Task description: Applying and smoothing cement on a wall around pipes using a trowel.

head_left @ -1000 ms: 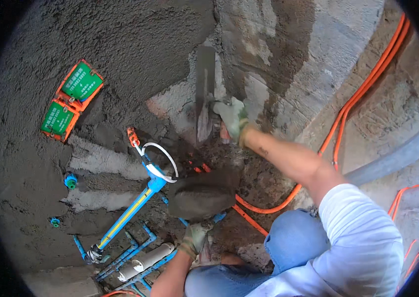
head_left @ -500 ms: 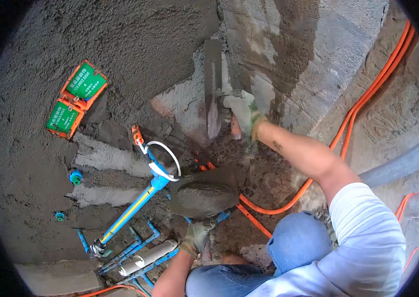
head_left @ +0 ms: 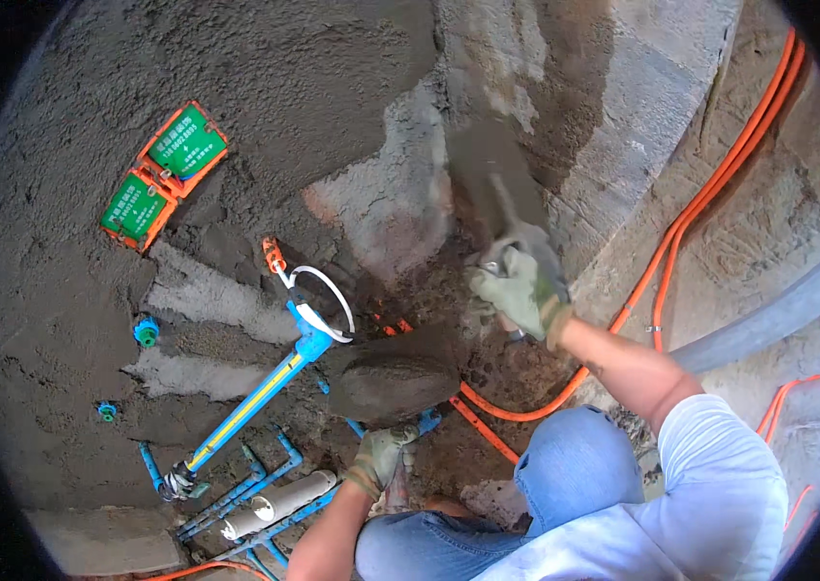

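Observation:
My right hand (head_left: 516,286), in a pale, dirty glove, is closed on the handle of a flat steel trowel (head_left: 497,179), whose blurred blade lies tilted near the inner corner over the damp right-hand wall. My gloved left hand (head_left: 378,457) is lower down, closed on the handle of a hawk holding a dark mound of wet mortar (head_left: 391,382). The hawk's board is mostly hidden under the mortar. Rough fresh render (head_left: 274,87) covers the left wall, with a paler patch (head_left: 391,203) beside the corner and pale strips lower down.
Orange boxes with green covers (head_left: 184,145) sit in the left wall. A blue pipe (head_left: 245,412) with white cable loops stands beside the hawk; more pipes (head_left: 289,499) lie below. Orange conduits (head_left: 681,232) and a grey hose (head_left: 768,315) run along the right. A rounded blue shape (head_left: 575,465) and denim-clad leg fill the bottom.
My right hand and the trowel have moved down and right from the pale corner patch, and the blade has tilted. My left hand holds the mortar in about the same place.

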Available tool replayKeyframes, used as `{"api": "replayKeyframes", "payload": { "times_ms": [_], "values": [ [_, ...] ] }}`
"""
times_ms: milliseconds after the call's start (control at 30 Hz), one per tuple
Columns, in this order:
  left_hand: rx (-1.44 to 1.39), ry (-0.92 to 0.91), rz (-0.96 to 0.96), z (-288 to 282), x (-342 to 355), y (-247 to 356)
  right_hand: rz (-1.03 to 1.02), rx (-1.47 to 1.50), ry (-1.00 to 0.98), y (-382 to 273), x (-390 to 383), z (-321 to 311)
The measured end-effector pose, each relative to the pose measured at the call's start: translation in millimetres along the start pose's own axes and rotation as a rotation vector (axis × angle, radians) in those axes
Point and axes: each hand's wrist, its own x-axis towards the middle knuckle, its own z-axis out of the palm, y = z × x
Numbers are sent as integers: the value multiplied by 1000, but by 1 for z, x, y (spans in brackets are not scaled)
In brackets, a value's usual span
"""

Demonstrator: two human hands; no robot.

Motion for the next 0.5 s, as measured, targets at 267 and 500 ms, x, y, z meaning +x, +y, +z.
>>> {"api": "replayKeyframes", "payload": {
  "times_ms": [267, 500],
  "values": [
    [-153, -4, -9, 3, -9, 7, 40, -18, 207, -40, 73, -5],
    [-145, -19, 5, 0, -25, 11, -183, -41, 250, -46, 82, -15]
  ]
}}
